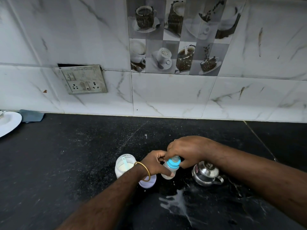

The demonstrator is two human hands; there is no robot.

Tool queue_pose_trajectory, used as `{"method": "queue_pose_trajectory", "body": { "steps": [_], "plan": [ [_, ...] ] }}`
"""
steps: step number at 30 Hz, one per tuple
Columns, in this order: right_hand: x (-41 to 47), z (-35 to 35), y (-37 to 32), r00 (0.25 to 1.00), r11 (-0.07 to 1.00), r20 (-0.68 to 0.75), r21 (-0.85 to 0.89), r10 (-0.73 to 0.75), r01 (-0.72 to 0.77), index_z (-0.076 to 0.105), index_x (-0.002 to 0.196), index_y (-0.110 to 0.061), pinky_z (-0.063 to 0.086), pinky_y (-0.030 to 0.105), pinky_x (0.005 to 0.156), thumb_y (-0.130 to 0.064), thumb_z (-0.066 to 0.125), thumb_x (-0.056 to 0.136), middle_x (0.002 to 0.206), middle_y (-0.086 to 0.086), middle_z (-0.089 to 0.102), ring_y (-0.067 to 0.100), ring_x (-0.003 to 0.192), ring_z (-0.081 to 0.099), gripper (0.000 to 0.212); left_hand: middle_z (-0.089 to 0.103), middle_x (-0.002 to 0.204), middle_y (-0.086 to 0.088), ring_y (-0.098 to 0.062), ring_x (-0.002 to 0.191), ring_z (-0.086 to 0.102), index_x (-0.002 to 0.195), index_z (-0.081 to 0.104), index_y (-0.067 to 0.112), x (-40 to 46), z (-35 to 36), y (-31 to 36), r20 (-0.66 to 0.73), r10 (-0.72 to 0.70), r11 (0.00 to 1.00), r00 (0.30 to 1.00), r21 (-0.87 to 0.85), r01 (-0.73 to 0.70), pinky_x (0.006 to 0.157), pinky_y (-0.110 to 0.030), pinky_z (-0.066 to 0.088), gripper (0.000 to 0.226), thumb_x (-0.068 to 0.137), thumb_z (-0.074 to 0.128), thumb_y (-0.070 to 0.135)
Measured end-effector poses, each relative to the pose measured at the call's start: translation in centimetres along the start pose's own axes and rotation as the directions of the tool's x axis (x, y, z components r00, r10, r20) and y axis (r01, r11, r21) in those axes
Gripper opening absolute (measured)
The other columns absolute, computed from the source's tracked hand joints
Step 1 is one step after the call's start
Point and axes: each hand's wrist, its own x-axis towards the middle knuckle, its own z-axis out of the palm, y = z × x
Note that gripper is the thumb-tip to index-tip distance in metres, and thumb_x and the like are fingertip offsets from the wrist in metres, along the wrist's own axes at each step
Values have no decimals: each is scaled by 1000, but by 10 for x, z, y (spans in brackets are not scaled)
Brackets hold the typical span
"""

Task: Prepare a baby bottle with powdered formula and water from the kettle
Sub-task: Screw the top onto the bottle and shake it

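1. The left hand (157, 163) grips the baby bottle (168, 172) by its body.
2. The right hand (186, 151) pinches the blue collar (173, 164) just above that grip.
3. Left of the grip: the open formula jar (123, 165).
4. Right of the grip: the steel kettle (206, 175).

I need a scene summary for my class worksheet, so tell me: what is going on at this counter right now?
A person is putting together a clear baby bottle with a blue collar and teat on a black stone counter. The left hand grips the bottle's body while the right hand holds its top. An open white tub of powder with a pale blue scoop stands to the left, a small steel kettle with its lid on to the right. White liquid is spilled on the counter in front.
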Motion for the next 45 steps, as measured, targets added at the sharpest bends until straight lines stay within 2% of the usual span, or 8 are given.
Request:
{"method": "queue_pose_trajectory", "body": {
  "steps": [4,11,17,24,31,35,41,45],
  "plan": [
    [4,1,-4,996,996,10,9,85,-85,63,105,-26,56,38,65,-34,66,76,96,-5,63,17,80,62,30,75,99,1,-12,93,68,94,72,24,-1,1,-2,-20,7,1000,1000,-30,-8,90,-33,54,49,56,89,-2],
    [8,8,-4,969,969,-43,-41,242,-243,63,96,-21,47,32,57,-62,64,77,84,-1,66,18,66,54,46,75,94,7,-11,90,68,89,73,30,-5,3,-1,-30,16,999,999,-45,-17,86,-30,55,47,52,89,6],
    [2,7,-2,990,989,-10,38,143,-143,54,121,-32,55,39,73,-44,73,79,111,-8,62,16,93,63,48,77,95,8,-6,91,71,95,71,27,-4,1,1,-40,-5,999,999,-50,3,77,-17,52,51,56,89,0],
    [1,9,0,989,989,-38,8,146,-145,57,117,-27,55,40,73,-48,69,81,109,-5,65,18,92,64,43,77,94,9,-4,88,70,94,73,29,-6,6,3,-54,31,998,998,-52,-34,75,-15,51,48,56,90,5],
    [1,13,1,974,980,-111,10,197,-197,57,105,-23,49,34,62,-57,65,81,94,-5,63,18,79,61,42,76,97,7,-5,92,68,98,73,24,-6,11,-3,-144,92,995,985,-24,-97,84,-19,50,46,58,91,8],
    [2,17,1,955,969,-160,34,248,-246,58,106,-22,46,32,61,-59,63,81,94,-4,63,19,78,61,44,76,102,-3,-9,94,68,106,72,11,-7,15,-8,-212,121,991,970,-34,-131,87,-23,51,49,61,90,6],
    [5,26,-5,907,931,-211,91,364,-353,57,106,-21,46,33,63,-60,62,80,100,-2,64,22,82,62,47,73,102,0,-7,95,68,101,73,32,-11,25,-12,-373,171,983,912,5,-182,84,-20,51,52,52,91,28],
    [7,31,-11,871,902,-234,138,432,-410,57,104,-21,38,31,60,-59,63,78,100,-1,64,22,82,61,46,71,104,-1,-16,98,69,105,73,28,-10,32,-20,-426,152,987,892,21,-158,91,-38,56,57,51,91,30]
  ]
}}
